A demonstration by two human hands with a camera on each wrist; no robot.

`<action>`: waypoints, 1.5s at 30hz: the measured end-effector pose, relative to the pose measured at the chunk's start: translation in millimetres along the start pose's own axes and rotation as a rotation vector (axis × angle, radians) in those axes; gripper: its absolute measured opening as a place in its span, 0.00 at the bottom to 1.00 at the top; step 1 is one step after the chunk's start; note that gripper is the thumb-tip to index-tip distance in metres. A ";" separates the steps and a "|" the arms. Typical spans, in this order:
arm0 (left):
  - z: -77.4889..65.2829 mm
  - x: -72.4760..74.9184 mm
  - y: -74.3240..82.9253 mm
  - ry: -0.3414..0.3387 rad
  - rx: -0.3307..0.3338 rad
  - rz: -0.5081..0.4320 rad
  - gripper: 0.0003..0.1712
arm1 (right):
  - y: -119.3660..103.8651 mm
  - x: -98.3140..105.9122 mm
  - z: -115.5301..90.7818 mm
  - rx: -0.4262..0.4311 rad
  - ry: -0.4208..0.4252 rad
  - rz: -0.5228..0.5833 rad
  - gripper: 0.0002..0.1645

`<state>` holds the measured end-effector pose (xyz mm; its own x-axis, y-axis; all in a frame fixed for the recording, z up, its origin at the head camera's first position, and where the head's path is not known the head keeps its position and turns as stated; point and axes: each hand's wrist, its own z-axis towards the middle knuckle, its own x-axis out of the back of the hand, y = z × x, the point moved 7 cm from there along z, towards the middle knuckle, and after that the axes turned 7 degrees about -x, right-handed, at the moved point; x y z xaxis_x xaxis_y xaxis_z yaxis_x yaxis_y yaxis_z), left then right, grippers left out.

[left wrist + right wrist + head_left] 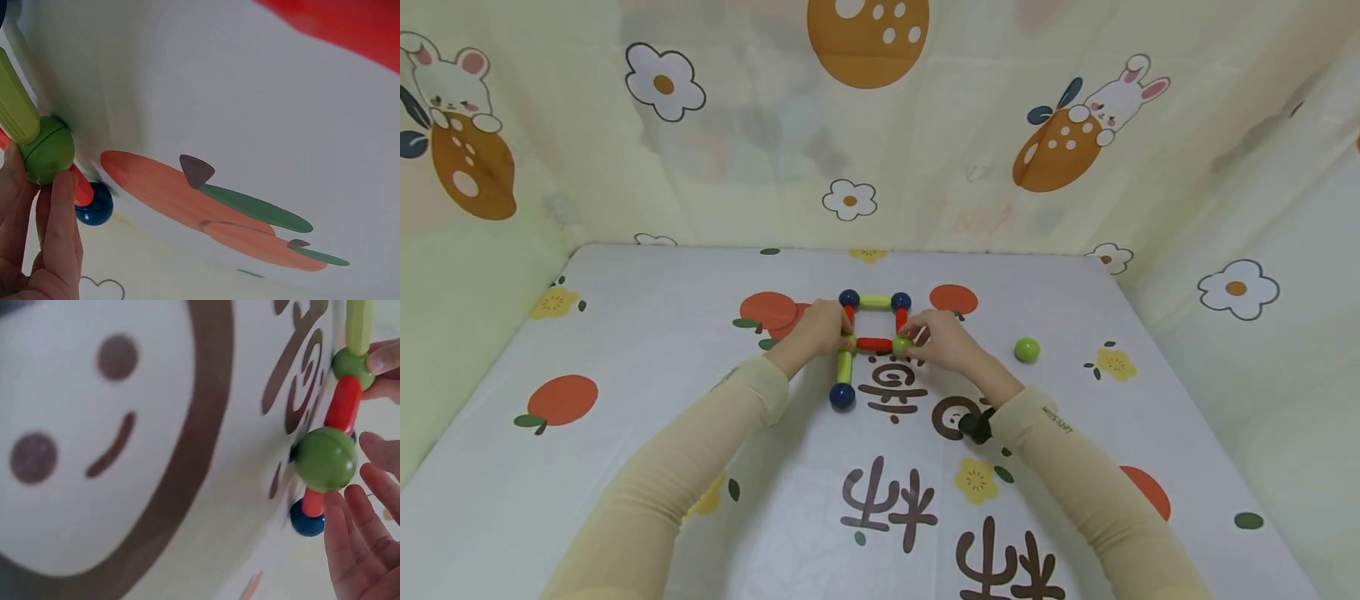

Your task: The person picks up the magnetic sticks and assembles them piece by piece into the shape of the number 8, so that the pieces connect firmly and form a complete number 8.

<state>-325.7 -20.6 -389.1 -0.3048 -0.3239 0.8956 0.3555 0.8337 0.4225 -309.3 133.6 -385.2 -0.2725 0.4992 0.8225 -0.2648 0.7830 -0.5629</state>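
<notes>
A frame of magnetic rods and balls lies on the table. Two blue balls [901, 301] mark its far corners, joined by a yellow-green rod [875, 301]. Red rods [874, 344] form its other sides. From the near left corner another yellow-green rod [845, 367] runs toward me, ending in a blue ball [842, 396]. My left hand [822, 327] pinches the green ball [51, 153] at that corner between thumb and fingers. My right hand [946, 340] is at the near right green ball [326, 459]; fingertips touch its underside, while the thumb stands slightly apart.
A loose green ball [1027, 350] lies to the right of the frame. The table [647, 333] has a printed cover with fruit, flowers and lettering. Patterned curtains [737, 167] hang at the back and sides. Something black [976, 426] shows at the right wrist.
</notes>
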 end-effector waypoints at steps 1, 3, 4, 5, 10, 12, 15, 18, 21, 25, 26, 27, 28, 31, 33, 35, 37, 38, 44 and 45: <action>0.0 -0.5 -0.2 -0.002 0.000 0.002 0.15 | 2.4 -1.0 0.9 -0.012 -0.006 0.003 0.14; -1.0 -0.5 0.1 -0.004 -0.003 0.014 0.15 | 6.4 -2.5 3.5 -0.031 -0.018 0.002 0.15; -1.5 -0.6 0.2 -0.004 -0.003 0.015 0.15 | 8.1 -3.0 4.7 -0.042 -0.023 0.006 0.15; -2.0 -0.4 0.4 -0.004 -0.005 0.022 0.15 | 9.6 -3.4 5.8 -0.050 -0.029 0.007 0.15; -2.1 -1.3 1.3 -0.007 -0.003 0.018 0.15 | 12.3 -2.1 8.6 -0.062 -0.034 0.009 0.16; -1.7 -1.6 2.0 -0.007 -0.006 0.026 0.15 | 11.8 -1.8 8.1 -0.060 -0.041 0.008 0.16; -1.1 -2.5 3.1 -0.006 -0.008 0.033 0.14 | 11.5 -0.9 7.7 -0.070 -0.048 0.013 0.15; -1.0 -4.2 4.4 -0.017 -0.006 0.035 0.12 | 12.4 -1.5 8.0 -0.097 -0.062 0.020 0.15; -1.4 -6.6 6.9 -0.041 -0.001 0.052 0.12 | 14.1 -2.7 7.8 -0.127 -0.078 0.023 0.15; -0.3 -6.5 15.3 -0.057 -0.017 0.113 0.12 | 16.1 -0.5 5.6 -0.141 -0.081 0.023 0.15; 0.5 -6.2 17.6 -0.056 -0.019 0.121 0.12 | 16.9 1.2 5.0 -0.144 -0.075 0.021 0.15; 1.2 -6.2 19.7 -0.058 -0.023 0.123 0.13 | 17.7 3.1 4.5 -0.148 -0.069 0.018 0.15; 1.9 -6.3 21.3 -0.062 -0.022 0.121 0.14 | 18.6 4.8 4.1 -0.153 -0.068 0.016 0.15; 3.0 -7.6 22.6 -0.077 -0.017 0.090 0.15 | 20.9 8.8 4.3 -0.171 -0.070 0.013 0.15; 3.2 -7.5 21.1 -0.080 -0.028 0.072 0.15 | 20.7 9.9 5.6 -0.170 -0.077 0.013 0.15; 2.5 -6.0 18.7 -0.079 -0.055 0.058 0.15 | 20.1 9.9 7.4 -0.172 -0.079 0.014 0.15; 1.4 -3.9 15.6 -0.077 -0.093 0.056 0.16 | 19.1 8.9 9.3 -0.174 -0.082 0.019 0.15; 0.4 -3.1 13.4 -0.078 -0.107 0.052 0.16 | 18.6 7.7 10.4 -0.177 -0.085 0.022 0.15; -12.6 5.8 1.4 -0.092 -0.139 0.045 0.19 | 13.9 2.2 14.7 -0.170 -0.099 0.037 0.15; -16.0 7.5 -0.8 -0.093 -0.139 0.038 0.19 | 13.4 1.6 15.1 -0.170 -0.098 0.036 0.15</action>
<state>-314.1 -30.8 -380.4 -0.3668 -0.2449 0.8975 0.4851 0.7729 0.4091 -327.2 139.3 -392.6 -0.3699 0.4961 0.7856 -0.0957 0.8207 -0.5633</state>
